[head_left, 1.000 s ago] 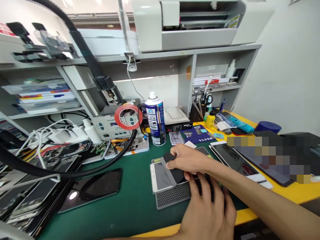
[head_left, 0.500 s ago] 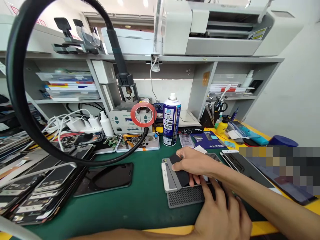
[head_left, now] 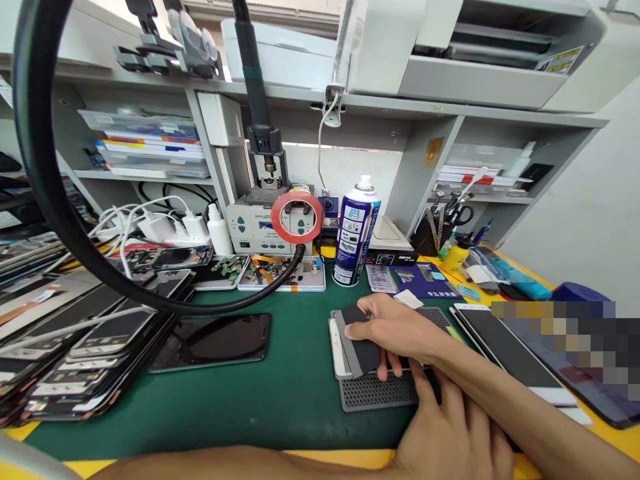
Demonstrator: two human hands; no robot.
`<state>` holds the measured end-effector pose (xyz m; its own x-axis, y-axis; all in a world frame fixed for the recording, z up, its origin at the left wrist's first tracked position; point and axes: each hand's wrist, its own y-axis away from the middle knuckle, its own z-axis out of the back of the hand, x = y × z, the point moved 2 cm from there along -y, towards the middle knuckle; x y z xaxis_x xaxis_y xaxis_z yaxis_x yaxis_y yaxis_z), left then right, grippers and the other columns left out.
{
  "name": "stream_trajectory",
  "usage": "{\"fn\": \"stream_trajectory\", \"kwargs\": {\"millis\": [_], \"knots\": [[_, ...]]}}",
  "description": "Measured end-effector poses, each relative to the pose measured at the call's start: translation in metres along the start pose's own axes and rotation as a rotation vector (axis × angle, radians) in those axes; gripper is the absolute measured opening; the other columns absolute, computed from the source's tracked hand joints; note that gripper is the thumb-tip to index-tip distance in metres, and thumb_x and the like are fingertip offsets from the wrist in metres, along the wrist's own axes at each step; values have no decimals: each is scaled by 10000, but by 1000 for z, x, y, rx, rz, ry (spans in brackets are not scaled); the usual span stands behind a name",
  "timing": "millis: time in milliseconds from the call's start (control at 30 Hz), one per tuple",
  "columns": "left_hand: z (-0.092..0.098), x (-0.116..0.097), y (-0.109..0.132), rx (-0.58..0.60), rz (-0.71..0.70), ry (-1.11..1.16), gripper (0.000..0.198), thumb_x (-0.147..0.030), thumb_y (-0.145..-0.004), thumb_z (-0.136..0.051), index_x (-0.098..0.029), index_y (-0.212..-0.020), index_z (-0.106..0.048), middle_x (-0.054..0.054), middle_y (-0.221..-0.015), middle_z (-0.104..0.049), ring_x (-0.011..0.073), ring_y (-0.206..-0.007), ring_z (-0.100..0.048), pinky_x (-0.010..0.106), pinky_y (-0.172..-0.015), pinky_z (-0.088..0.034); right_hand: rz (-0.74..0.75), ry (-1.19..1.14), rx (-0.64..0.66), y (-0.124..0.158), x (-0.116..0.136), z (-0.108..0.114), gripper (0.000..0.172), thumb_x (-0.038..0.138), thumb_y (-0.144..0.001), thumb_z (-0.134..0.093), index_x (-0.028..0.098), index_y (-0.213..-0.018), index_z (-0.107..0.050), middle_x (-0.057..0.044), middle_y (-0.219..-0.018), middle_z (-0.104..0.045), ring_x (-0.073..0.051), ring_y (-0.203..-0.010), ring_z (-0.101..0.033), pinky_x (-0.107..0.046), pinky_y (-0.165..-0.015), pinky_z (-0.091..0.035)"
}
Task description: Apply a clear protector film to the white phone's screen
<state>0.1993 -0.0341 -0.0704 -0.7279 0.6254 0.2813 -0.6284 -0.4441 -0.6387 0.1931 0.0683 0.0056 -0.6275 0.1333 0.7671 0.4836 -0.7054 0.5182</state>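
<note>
My right hand [head_left: 390,327] pinches a black and grey squeegee [head_left: 357,343], thumb on top. The squeegee's straight edge rests on the face of a white phone [head_left: 339,347], close to its left end. Beneath the phone lies a grey perforated mat [head_left: 375,393]. My left hand [head_left: 453,420] reaches in from below with its fingers spread, fingertips at the mat and the phone's right part. My right forearm crosses over it, so what those fingertips touch is partly hidden.
A blue spray can [head_left: 354,233] stands behind the mat. Left of it lies a black phone [head_left: 215,340], beside stacked phone screens [head_left: 100,353]. A thick black hose [head_left: 45,200] loops across the left. More phones, including a white-framed one [head_left: 505,347], lie at the right.
The view has tilted down and shifted slightly. The squeegee stays near the phone's left end in my right hand, and my left hand keeps nearly the same place.
</note>
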Motion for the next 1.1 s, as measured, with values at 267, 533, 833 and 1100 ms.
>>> {"fn": "stream_trajectory", "kwargs": {"millis": [267,533,833,1100], "knots": [[-4,-3,1,32,-10,39,489,-332,-1024,-301,-290,-1232,-742,82,-1295,-705,447,-1204,-576,658,-913,-339,-5,5,-1,-1,2,-5,198,293,-865,-628,222,-797,-457,-24,-699,-732,-137,-411,-652,-150,-256,-355],[-2,-3,1,22,-10,37,501,-289,-1035,-282,-247,-1360,-661,96,-1344,-683,444,-1235,-571,634,-875,-388,10,8,6,-2,5,-10,140,242,-903,-554,225,-833,-434,-20,-713,-745,-133,-413,-651,-149,-247,-340],[1,1,-2,194,-108,95,489,-342,-1053,-292,-236,-1376,-643,119,-1372,-662,434,-1172,-616,626,-820,-444,28,8,32,0,7,-12,193,281,-886,-588,230,-801,-422,4,-702,-739,-120,-415,-655,-144,-247,-314],[5,4,-1,144,-90,63,483,-325,-1049,-297,-233,-1348,-666,128,-1369,-661,436,-1213,-589,626,-855,-426,55,-70,24,-4,0,-7,198,331,-882,-614,233,-854,-444,3,-676,-735,-134,-417,-657,-150,-252,-328]]}}
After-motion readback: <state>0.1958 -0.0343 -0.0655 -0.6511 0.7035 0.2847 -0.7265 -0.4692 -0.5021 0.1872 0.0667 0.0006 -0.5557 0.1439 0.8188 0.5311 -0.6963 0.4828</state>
